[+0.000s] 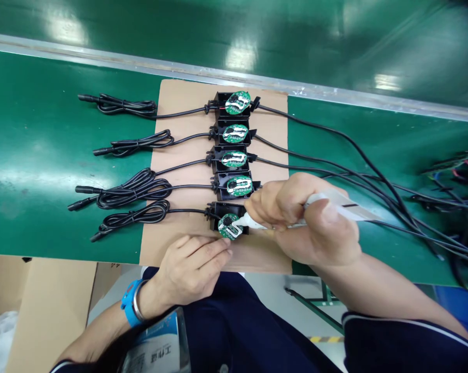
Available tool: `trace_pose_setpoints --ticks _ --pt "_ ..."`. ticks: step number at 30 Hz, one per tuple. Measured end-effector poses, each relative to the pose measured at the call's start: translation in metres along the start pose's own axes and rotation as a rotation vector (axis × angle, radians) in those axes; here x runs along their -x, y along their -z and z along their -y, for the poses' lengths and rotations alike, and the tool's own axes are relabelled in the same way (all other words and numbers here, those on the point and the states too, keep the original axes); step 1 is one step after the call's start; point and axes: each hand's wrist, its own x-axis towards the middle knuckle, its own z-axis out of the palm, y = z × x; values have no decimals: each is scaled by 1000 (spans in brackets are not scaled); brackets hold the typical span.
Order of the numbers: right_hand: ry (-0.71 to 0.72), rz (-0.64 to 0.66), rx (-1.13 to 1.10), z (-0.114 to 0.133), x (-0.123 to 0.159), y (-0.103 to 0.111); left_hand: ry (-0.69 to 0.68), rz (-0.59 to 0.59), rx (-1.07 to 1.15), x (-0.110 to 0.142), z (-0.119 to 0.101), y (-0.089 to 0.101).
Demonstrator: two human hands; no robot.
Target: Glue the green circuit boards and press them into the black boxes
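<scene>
We look down on a row of five black boxes (239,210), open, square-edged trays that look like hard plastic, running from 12 to 6 o'clock on a flat tan sheet of matte cardboard (257,256). At the 6 o'clock end lies the round green board (226,221), tilted over its box's near wall, with smooth white paste (236,231) in a looping ribbon across its face.

Our right hand (303,223), in from 4 o'clock, is closed around a white tube (253,223), whose tapering nozzle meets the paste. Our left hand (197,267), at 7 o'clock of the board, keeps its fingers narrow and bent, tips touching the rim; the thumb is hidden, so we cannot tell whether it pinches. A rubbery-looking blue strap (129,303) and a shiny metal bangle (139,300) circle that wrist.

Towards 12 o'clock, four more boards (236,133) sit on their boxes, each bearing white paste. Smooth black cables leave the boxes, tied in oval coils (136,145) towards 9 o'clock and trailing loose (327,127) towards 3 o'clock over the glossy green table (31,129).
</scene>
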Motion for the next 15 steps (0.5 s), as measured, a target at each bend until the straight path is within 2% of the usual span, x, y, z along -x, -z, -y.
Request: trace_pose_setpoints --ticks 7,10,13,15 --pt "112 5 70 -6 6 2 6 6 0 1 0 -1" --pt "172 70 159 -8 11 5 4 13 0 1 1 -2" --pt "146 173 208 1 16 5 9 18 0 2 2 -3" --pt "106 114 179 14 21 4 19 -2 23 2 3 -1"
